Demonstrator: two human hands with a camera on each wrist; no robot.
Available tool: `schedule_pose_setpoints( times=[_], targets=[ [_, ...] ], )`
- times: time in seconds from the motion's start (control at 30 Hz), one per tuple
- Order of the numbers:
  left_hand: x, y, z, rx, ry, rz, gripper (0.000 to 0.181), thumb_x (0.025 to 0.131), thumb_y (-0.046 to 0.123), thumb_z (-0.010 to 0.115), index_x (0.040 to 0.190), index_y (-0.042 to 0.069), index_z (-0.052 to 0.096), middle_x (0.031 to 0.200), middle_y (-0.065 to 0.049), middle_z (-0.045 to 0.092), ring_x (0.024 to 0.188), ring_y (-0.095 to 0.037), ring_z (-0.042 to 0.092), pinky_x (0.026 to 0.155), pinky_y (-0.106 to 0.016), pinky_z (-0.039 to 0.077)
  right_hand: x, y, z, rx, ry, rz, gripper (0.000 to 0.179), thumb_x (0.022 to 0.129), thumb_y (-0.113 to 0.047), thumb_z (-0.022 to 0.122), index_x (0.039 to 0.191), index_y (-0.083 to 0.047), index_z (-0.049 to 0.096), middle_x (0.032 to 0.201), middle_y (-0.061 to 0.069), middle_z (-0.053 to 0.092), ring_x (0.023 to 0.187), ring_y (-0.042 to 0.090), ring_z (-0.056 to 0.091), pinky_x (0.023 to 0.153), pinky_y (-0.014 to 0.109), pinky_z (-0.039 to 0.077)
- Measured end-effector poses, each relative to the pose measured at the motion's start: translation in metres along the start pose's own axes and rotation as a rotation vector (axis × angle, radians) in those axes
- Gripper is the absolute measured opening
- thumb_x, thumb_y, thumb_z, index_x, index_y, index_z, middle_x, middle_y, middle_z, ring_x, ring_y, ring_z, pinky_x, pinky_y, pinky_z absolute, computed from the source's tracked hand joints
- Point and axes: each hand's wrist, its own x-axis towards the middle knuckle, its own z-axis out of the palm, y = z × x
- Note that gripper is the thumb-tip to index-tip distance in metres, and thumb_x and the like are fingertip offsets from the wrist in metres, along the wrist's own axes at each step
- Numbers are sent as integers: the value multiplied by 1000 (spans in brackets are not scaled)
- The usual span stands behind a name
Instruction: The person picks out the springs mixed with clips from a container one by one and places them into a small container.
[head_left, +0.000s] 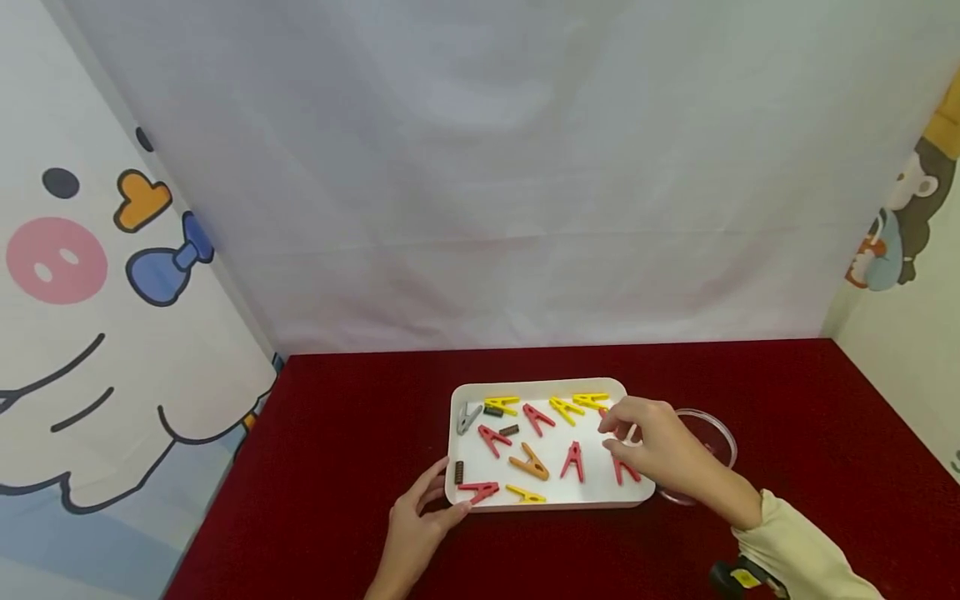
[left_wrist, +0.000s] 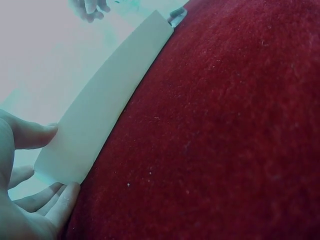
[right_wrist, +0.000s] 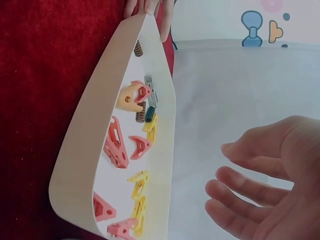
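Head view: A left hand grips the near-left corner of a white tray, thumb at the rim, while a right hand hovers over the tray's right end, thumb and fingers parted, nothing visible between them. Plastic clips lie scattered inside the tray: a red clip just below the right hand, an orange clip near the middle, a grey clip toward the far-left corner. Dark springs lie in its left half; a clear round dish sits beside its right end. The step appears to be handling clips singly; picking or placing, one cannot tell. The next move likely calls for a narrow pinch on one clip, the tray held steady.
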Motion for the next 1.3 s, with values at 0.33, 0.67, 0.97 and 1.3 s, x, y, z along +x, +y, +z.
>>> schedule_pose_setpoints(
  times=[0.33, 0.67, 0.97, 1.3],
  targets=[
    [2, 3, 0, 5, 3, 32, 67, 75, 12, 80, 136, 12, 52, 120, -15, 58, 108, -28, 55, 76, -26, 52, 11, -4, 15, 19, -34, -30, 12, 75, 1, 72, 80, -10, 68, 80, -3, 64, 69, 15, 58, 59, 30, 50],
    [3, 3, 0, 15, 2, 39, 67, 75, 14, 80, 136, 12, 52, 120, -15, 58, 109, -28, 55, 77, -27, 52, 22, -3, 30, 40, -83, -18, 9, 78, -2, 71, 81, -9, 68, 81, 1, 65, 70, 16, 58, 60, 30, 50],
    [0, 1, 1, 22, 21, 36, 67, 74, 14, 81, 135, 12, 53, 117, -13, 60, 107, -27, 56, 76, -26, 52, 30, -1, 40, 39, -111, -12, 9, 77, -1, 71, 81, -9, 68, 79, 0, 65, 69, 12, 59, 60, 29, 50],
    [-1, 0, 3, 65, 32, 28, 66, 74, 16, 81, 134, 14, 54, 116, -12, 60, 107, -27, 56, 77, -28, 53, 32, 3, 47, 33, -137, 27, 6, 78, -3, 70, 82, -7, 69, 79, 0, 65, 69, 9, 58, 60, 24, 47]
  ],
)
